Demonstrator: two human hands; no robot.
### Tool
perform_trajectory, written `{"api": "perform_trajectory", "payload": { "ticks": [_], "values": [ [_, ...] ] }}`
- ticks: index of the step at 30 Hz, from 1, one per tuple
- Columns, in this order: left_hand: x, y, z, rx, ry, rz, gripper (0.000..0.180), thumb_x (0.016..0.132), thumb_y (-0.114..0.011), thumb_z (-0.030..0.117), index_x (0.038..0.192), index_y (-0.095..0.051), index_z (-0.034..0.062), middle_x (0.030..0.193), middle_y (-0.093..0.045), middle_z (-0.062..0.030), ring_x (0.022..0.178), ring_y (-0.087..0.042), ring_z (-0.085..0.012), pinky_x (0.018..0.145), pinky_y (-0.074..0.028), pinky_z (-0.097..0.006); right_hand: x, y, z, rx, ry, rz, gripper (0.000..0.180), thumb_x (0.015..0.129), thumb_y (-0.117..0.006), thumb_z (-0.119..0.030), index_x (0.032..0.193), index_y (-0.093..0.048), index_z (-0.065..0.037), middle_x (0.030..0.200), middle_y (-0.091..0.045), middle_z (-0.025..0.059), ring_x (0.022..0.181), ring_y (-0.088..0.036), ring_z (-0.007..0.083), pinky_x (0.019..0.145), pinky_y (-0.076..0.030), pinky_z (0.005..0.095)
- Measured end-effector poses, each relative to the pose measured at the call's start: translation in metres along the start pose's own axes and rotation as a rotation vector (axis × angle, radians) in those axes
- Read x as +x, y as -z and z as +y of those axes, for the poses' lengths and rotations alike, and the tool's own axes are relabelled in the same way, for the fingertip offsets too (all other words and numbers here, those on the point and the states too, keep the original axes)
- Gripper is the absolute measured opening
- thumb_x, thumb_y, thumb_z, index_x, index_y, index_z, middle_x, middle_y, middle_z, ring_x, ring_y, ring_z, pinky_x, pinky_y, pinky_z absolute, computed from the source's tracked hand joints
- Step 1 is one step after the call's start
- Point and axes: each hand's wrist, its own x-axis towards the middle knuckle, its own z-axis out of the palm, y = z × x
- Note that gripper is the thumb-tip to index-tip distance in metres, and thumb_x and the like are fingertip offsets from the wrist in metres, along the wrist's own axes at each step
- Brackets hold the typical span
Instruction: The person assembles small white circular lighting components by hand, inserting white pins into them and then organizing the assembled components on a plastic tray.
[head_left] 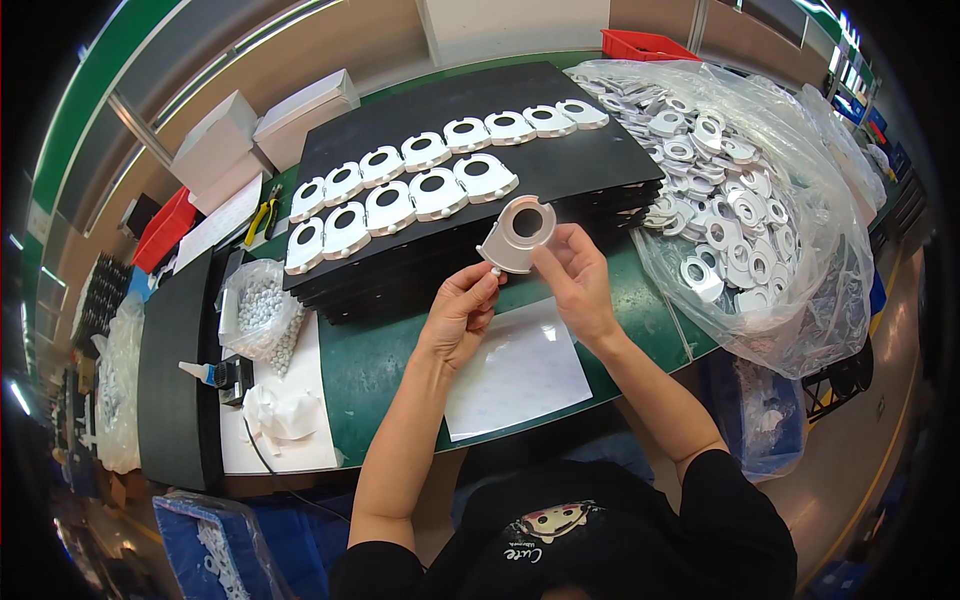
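Note:
A silvery-white plate-like part (509, 247) with a large round hole is held up over the front edge of the black stack. My right hand (578, 278) is closed on its right side, thumb and fingers gripping the edge. At the part's lower corner my left hand (465, 312) pinches a small white peg-like piece (496, 271); its fingertips partly hide it. Similar parts (389, 204) lie in two rows on the black sheets (560, 165) beyond my hands. Small white beads (262, 310) fill a clear bag on the left.
On the right, a big clear plastic bag (820, 260) spills over with loose silvery parts (735, 215). A white sheet (518, 370) lies below my hands on the green table (375, 385). Yellow-handled pliers (262, 218), a blue-capped bottle (200, 373) and crumpled tissue (282, 413) are left.

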Motion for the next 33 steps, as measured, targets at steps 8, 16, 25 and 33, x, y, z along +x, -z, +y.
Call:
{"api": "perform_trajectory", "payload": {
  "ticks": [8, 16, 25, 33],
  "values": [
    [-0.003, -0.005, 0.002, 0.004, 0.058, -0.054, 0.014, 0.08, -0.07, 0.012, 0.091, -0.062, 0.0067, 0.074, -0.058, 0.0032, 0.057, -0.041, -0.0013, 0.044, -0.026, -0.013, 0.0, 0.005, -0.009, -0.012, -0.085, -0.057, 0.015, 0.089, -0.058, -0.01, 0.1, -0.052, -0.003, 0.078, -0.059, -0.0005, 0.067, -0.049, 0.001, 0.058, -0.037, 0.016],
    [-0.001, -0.01, 0.009, -0.281, 0.101, 0.137, 0.029, 0.085, -0.061, 0.009, 0.109, -0.053, -0.0025, 0.094, -0.055, -0.0118, 0.077, -0.048, -0.0142, 0.056, -0.037, -0.017, 0.069, 0.033, -0.065, -0.513, 0.294, 0.122, 0.026, 0.087, -0.057, -0.006, 0.111, -0.051, 0.001, 0.077, -0.061, 0.0011, 0.064, -0.05, 0.0035, 0.056, -0.038, 0.0194],
    [-0.004, -0.019, 0.007, -0.385, 0.073, 0.203, 0.031, 0.078, -0.046, -0.012, 0.108, -0.047, -0.0098, 0.111, -0.047, -0.0207, 0.103, -0.05, -0.031, 0.09, -0.046, -0.03, 0.117, 0.054, -0.068, -0.99, 0.086, -0.029, 0.029, 0.077, -0.066, -0.025, 0.092, -0.068, 0.0, 0.074, -0.066, 0.0102, 0.072, -0.064, 0.0178, 0.068, -0.049, 0.0288],
    [0.003, -0.025, -0.005, -0.279, 0.093, 0.044, 0.026, 0.091, -0.041, -0.006, 0.117, -0.042, -0.0083, 0.122, -0.047, -0.0232, 0.114, -0.051, -0.0289, 0.094, -0.048, -0.027, 0.04, 0.093, -0.088, -0.677, 0.251, 0.12, 0.016, 0.084, -0.062, -0.011, 0.096, -0.066, -0.002, 0.083, -0.066, 0.0063, 0.073, -0.06, 0.0098, 0.062, -0.046, 0.023]
  ]
}}
